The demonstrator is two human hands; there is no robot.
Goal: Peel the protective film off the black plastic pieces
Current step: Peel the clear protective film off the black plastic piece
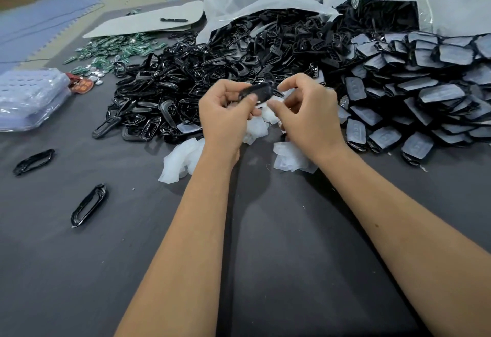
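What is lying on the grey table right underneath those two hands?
Under the left hand and right hand lie crumpled white peeled film scraps on the grey table. Whatever sits directly beneath the palms is covered.

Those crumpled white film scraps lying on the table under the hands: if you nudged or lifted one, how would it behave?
The film scraps look thin and translucent, so probably very light, likely to drift or slide at a nudge. They lie crumpled and folded, which suggests floppy, not stiff. Pinching one off the dark table may lift neighbours too, since they overlap in loose heaps.
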